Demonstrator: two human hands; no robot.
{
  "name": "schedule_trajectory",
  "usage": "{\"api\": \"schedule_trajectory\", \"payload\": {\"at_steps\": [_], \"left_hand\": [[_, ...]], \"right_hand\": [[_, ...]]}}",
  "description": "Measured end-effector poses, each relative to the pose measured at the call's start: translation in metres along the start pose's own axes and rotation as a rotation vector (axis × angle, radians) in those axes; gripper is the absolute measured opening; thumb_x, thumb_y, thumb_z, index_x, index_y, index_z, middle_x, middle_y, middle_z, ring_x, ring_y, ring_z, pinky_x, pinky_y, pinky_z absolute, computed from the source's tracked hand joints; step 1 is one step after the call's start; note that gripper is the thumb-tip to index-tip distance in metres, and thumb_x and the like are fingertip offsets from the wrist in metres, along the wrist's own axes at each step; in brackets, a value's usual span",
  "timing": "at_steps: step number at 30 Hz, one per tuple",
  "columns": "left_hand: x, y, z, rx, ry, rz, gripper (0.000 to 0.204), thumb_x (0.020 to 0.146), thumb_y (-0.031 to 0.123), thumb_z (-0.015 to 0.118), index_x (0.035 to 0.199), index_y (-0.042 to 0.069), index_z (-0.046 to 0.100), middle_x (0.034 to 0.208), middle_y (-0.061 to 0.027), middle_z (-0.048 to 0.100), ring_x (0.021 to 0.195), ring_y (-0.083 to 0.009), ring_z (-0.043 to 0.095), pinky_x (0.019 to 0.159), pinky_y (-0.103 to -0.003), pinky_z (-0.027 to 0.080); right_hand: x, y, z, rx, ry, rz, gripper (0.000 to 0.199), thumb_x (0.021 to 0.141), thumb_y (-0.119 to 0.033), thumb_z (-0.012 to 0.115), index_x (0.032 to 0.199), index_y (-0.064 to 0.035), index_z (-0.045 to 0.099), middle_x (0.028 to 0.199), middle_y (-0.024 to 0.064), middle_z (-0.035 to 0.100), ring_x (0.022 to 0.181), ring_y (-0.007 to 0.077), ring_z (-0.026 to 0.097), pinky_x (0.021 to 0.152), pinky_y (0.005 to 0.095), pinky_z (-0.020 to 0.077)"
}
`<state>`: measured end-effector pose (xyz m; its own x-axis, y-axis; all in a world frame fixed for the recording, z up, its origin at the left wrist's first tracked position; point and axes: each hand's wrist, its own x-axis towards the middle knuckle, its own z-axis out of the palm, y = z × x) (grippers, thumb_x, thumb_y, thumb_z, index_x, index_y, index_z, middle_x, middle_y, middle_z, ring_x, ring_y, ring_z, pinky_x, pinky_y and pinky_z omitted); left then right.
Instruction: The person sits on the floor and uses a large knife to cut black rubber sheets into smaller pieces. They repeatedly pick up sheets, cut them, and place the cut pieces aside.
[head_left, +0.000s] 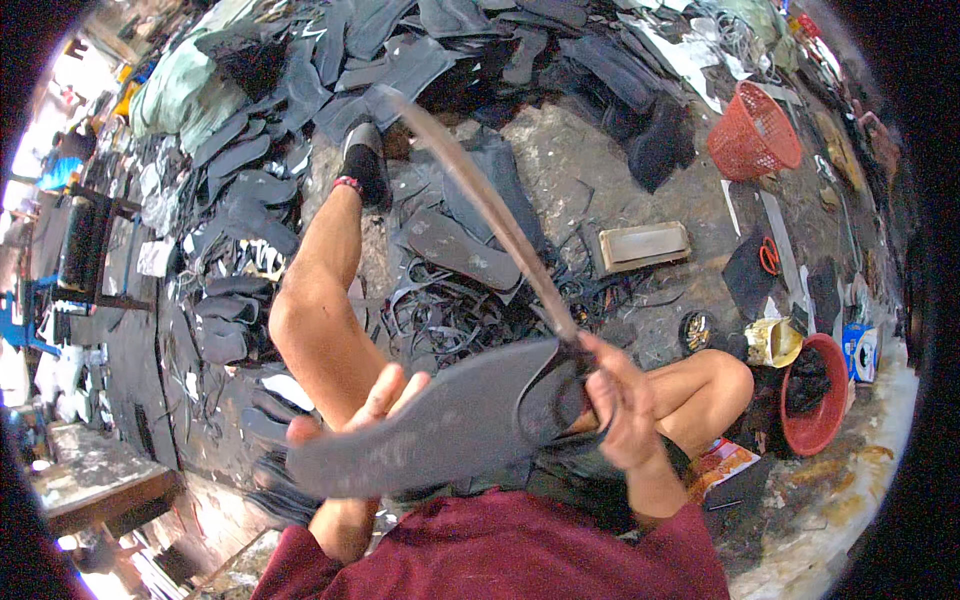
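A large dark grey shoe sole (420,430) lies slantwise across my lap. My left hand (365,405) supports it from below and behind; the fingertips show past its upper edge, and the palm is hidden. My right hand (625,405), a little blurred, is closed round the handle end of a long, narrow knife (480,195). The blade points up and left, away from me. A thin dark strip (530,425) curls beside the sole's right end, near the right fingers. Whether that strip is still joined to the sole I cannot tell.
Cut dark offcuts (445,315) lie tangled between my legs, below a loose sole (460,248). Piled dark sheets (390,65) fill the far side. To the right are a pale rectangular block (645,245), a red basket (735,140), a red basin (812,435) and scissors (768,255).
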<state>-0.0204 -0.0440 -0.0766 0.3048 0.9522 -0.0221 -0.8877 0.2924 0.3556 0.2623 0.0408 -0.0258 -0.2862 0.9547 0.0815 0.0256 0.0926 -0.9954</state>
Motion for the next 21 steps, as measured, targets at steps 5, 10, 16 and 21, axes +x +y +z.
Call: {"api": "schedule_trajectory", "payload": {"at_steps": [5, 10, 16, 21], "left_hand": [[0.051, -0.015, 0.049, -0.732, -0.289, 0.291, 0.099, 0.080, 0.081, 0.048, 0.157, 0.030, 0.013, 0.165, -0.0003, 0.005, 0.150, -0.0399, 0.000, 0.117, -0.061, -0.006], [0.051, -0.039, 0.018, 0.688, 0.092, -0.186, 0.100, 0.082, 0.055, 0.070, 0.155, 0.008, 0.021, 0.156, -0.0173, 0.032, 0.146, -0.0306, 0.026, 0.119, -0.047, 0.017], [0.025, -0.042, 0.006, 0.108, 0.254, -0.053, 0.091, 0.067, 0.023, 0.073, 0.149, 0.008, 0.036, 0.146, -0.0197, 0.047, 0.134, -0.0348, 0.045, 0.107, -0.048, 0.040], [0.085, -0.001, 0.018, 0.347, 0.223, 0.287, 0.070, 0.075, 0.032, 0.065, 0.139, 0.006, 0.053, 0.142, -0.0161, 0.052, 0.130, -0.0324, 0.048, 0.102, -0.044, 0.044]], "right_hand": [[-0.008, 0.001, 0.059, 0.249, 0.266, 0.167, 0.043, 0.105, -0.023, 0.041, 0.141, 0.0002, 0.047, 0.075, 0.0002, 0.053, 0.067, 0.0081, 0.048, 0.060, 0.0214, 0.0406], [0.000, 0.048, 0.056, 0.660, 0.318, 0.379, 0.052, 0.105, -0.043, 0.033, 0.105, 0.0009, 0.061, 0.071, 0.0059, 0.059, 0.048, 0.0140, 0.050, 0.045, 0.0280, 0.0416], [-0.010, 0.082, 0.048, 0.560, 0.231, 0.861, 0.037, 0.099, -0.035, 0.055, 0.119, -0.0037, 0.054, 0.090, 0.0171, 0.069, 0.045, 0.0147, 0.054, 0.040, 0.0281, 0.0421], [-0.026, 0.053, 0.065, 0.722, 0.035, 0.533, 0.049, 0.096, -0.023, 0.061, 0.137, -0.0017, 0.043, 0.103, 0.0194, 0.065, 0.051, 0.0143, 0.056, 0.044, 0.0248, 0.0445]]}}
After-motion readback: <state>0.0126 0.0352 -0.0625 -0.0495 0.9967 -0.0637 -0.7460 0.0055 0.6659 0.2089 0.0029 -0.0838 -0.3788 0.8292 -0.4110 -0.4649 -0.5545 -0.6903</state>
